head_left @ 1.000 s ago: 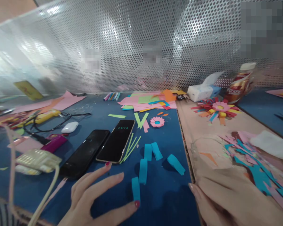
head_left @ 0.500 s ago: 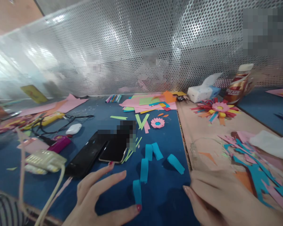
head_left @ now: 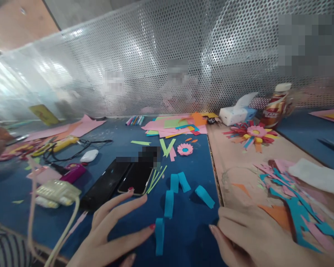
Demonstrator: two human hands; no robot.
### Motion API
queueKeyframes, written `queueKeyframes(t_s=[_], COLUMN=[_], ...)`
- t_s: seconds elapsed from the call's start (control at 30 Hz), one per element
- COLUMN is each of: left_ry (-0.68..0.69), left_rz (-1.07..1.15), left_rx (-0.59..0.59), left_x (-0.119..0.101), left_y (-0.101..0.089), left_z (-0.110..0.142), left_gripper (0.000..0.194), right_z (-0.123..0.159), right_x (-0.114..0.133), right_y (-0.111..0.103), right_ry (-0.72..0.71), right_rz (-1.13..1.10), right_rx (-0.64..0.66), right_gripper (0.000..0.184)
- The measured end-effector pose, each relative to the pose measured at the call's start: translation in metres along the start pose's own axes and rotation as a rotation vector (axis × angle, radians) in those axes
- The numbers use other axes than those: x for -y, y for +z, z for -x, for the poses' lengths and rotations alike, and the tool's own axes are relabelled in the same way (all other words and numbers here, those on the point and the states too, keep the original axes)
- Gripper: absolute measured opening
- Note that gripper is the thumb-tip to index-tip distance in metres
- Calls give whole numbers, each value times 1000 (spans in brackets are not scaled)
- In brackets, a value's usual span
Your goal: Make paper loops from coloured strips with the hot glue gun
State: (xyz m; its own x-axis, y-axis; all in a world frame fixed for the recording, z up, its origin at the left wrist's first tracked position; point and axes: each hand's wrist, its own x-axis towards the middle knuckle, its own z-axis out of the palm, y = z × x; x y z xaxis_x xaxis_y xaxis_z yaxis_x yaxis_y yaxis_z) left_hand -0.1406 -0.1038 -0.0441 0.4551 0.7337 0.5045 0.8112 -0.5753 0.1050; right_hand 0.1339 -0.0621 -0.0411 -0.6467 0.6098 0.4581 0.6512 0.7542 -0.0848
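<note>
Head view: the left hand (head_left: 107, 228) is spread wide over the blue worktop (head_left: 190, 228), gripping nothing visible, its forefinger at the left edge of the nearest blue loop (head_left: 159, 237); whether they touch I cannot tell. That loop sits between the two hands, closer to the left one. The right hand (head_left: 250, 230) is curled narrow over the seam beside a tan board (head_left: 219, 163); whether it pinches anything is hidden.

As I judge it, the paper looks light, so a sideways push from the forefinger could tip the nearest loop or slide it into the next loop (head_left: 169, 204). A firm pinch might crease it. Another left finger is at the near edge of a phone (head_left: 137, 176), so dragging that hand could nudge the phone too.

The nearest loop's long axis runs almost straight away from the person, toward the mesh wall (head_left: 144, 85). The next loop is nearly parallel; the rightmost loop (head_left: 205, 197) slants, far end leftward.
</note>
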Motion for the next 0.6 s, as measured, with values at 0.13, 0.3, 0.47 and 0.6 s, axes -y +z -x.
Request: queueKeyframes(t_s=[0.13,0.3,0.47,0.6], left_ry=[-132,-168,-154,-166], left_rz=[-281,-555,-572,-577], left_rx=[-29,24,33,9], left_x=[25,46,43,44], left_y=[0,9,11,13], left_z=[-4,-4,-4,-3], left_gripper=[48,35,31,33], right_z=[3,6,5,6], right_x=[-2,0,1,1], right_y=[4,4,2,0], right_ry=[-10,-7,-17,-15], right_rz=[-2,77,41,-4], right_rx=[-43,-31,-13,-9], right_gripper=[34,33,32,29])
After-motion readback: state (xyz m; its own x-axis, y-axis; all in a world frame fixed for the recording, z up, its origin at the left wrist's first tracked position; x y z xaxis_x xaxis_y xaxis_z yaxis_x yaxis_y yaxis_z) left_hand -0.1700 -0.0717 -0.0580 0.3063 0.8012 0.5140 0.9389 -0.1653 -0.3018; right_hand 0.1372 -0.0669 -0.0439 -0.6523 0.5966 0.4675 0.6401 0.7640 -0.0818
